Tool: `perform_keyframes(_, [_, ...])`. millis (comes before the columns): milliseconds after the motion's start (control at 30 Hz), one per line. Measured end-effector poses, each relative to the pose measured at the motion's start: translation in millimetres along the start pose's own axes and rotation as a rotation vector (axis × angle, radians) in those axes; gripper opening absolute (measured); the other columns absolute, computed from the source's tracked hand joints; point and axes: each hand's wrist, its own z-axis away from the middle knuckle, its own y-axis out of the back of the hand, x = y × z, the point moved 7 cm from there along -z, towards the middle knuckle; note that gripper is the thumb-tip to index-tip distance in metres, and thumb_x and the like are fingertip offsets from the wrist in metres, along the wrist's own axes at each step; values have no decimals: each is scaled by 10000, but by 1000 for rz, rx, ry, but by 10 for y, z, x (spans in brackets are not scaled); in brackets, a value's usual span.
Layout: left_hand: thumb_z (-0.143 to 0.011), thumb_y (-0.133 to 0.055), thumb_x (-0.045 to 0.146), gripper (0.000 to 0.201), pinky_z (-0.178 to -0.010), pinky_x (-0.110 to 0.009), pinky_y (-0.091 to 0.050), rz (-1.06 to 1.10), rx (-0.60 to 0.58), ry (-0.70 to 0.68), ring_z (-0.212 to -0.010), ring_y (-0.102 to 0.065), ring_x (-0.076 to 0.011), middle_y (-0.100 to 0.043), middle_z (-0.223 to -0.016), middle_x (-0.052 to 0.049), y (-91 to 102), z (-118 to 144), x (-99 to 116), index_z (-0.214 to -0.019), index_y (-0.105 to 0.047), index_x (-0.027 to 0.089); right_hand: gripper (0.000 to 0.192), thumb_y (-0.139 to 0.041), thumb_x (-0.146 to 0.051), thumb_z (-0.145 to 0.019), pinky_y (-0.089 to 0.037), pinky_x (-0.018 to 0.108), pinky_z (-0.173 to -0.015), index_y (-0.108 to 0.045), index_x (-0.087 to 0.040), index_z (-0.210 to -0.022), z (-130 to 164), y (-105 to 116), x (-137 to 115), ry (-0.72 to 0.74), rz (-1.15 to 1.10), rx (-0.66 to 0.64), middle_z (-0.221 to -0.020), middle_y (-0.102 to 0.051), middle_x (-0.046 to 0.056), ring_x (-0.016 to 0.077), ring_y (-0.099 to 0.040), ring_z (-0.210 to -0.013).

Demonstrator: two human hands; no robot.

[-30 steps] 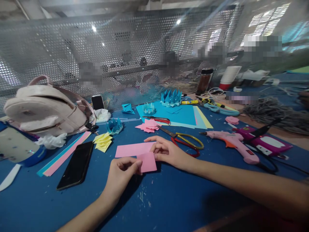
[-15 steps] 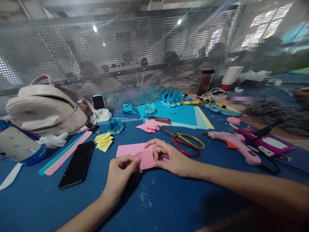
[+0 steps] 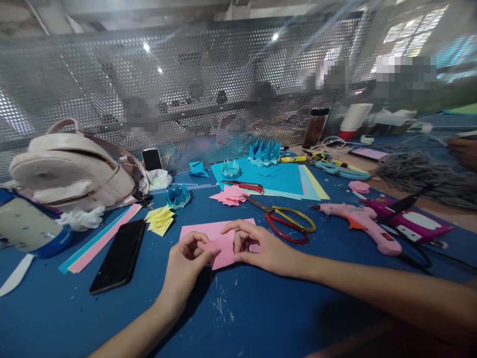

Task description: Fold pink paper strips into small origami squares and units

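Between my two hands is a small pink paper square (image 3: 222, 252), held just above the table. My left hand (image 3: 189, 261) pinches its left side between thumb and fingers. On the other side, my right hand (image 3: 257, 247) has its fingers curled and its thumb at the paper's right edge. Behind and under the square lies a larger pink paper sheet (image 3: 194, 228), partly covered by my hands. Red-and-yellow-handled scissors (image 3: 290, 223) lie beyond my right hand, and a pile of folded pink pieces (image 3: 231, 195) is just past the sheet.
Folded yellow papers (image 3: 160, 219), paper strips (image 3: 100, 238) and a black phone (image 3: 118, 256) lie to the left, before a backpack (image 3: 74, 169). A pink glue gun (image 3: 357, 219) with its cord is at right. Blue paper sheets (image 3: 283, 181) and a blue paper flower (image 3: 264, 153) are farther back.
The pink square has turned and tilted in my fingers, its lower corner now pointing down toward me. Both hands stay in nearly the same place.
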Motion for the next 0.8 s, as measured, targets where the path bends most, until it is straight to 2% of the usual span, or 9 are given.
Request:
perform_keyframes(133, [-692,-805,323,351,-540,-169,-371,49,-65,5,-523,-499,-82,-570,-565,66,-25,-5,-53,-808,-504,182,240,-514,-248,-943,-450,312,-853,-579,-219,-1172,-12,87,-83,117,30,65,-1047,-609,46,172,-578,-955])
perform_keyframes(233, [-732,-776,354,350,-512,-169,-321,-2,-109,1,-478,-442,-71,-533,-500,68,-53,0,-87,-721,-473,180,146,-562,-284,-935,-413,344,-946,-638,-212,-1038,-8,119,-135,207,117,69,-1125,-585,63,203,-530,-1089])
perform_keyframes(300, [-755,-756,378,360,-498,-174,-304,-28,-125,-10,-461,-425,-72,-511,-475,67,-70,10,-79,-680,-463,181,126,-620,-321,-907,-409,347,-944,-642,-202,-942,-9,126,-126,223,141,60,-1120,-581,63,208,-521,-1079])
perform_keyframes(367, [-768,-749,370,355,-531,-184,-352,-31,-126,-33,-521,-495,-95,-566,-542,37,-82,25,-39,-665,-466,182,162,-627,-350,-902,-415,337,-916,-624,-189,-883,-13,122,-99,208,124,46,-1097,-590,62,205,-527,-1043])
perform_keyframes(433, [-775,-748,338,325,-656,-214,-438,-18,-128,-82,-735,-604,-147,-661,-763,-32,-97,42,31,-666,-487,177,194,-591,-362,-922,-429,306,-838,-602,-178,-860,-23,108,-58,154,89,29,-988,-601,47,185,-543,-941])
perform_keyframes(500, [-784,-740,314,268,-768,-246,-464,9,-155,-138,-933,-605,-189,-661,-958,-70,-131,64,99,-709,-523,176,202,-572,-354,-929,-426,270,-746,-584,-168,-851,-31,90,-16,81,63,19,-867,-582,21,160,-536,-825])
perform_keyframes(567, [-787,-736,299,219,-736,-240,-469,22,-205,-164,-894,-597,-180,-637,-925,-56,-182,86,126,-778,-553,180,185,-574,-330,-924,-414,251,-710,-580,-161,-849,-33,63,-2,34,46,6,-825,-570,6,142,-527,-773])
perform_keyframes(667, [-786,-733,258,174,-671,-220,-459,-14,-265,-120,-741,-579,-142,-612,-798,-15,-247,110,79,-855,-598,173,140,-597,-292,-905,-402,238,-714,-605,-158,-866,-26,5,-28,28,51,-34,-847,-604,4,139,-546,-800])
perform_keyframes(800, [-772,-728,238,119,-677,-213,-456,-113,-244,-86,-727,-596,-140,-647,-762,-22,-253,131,43,-792,-649,151,93,-622,-246,-882,-396,228,-708,-628,-155,-868,-9,-39,-67,41,65,-59,-837,-626,-1,130,-553,-784])
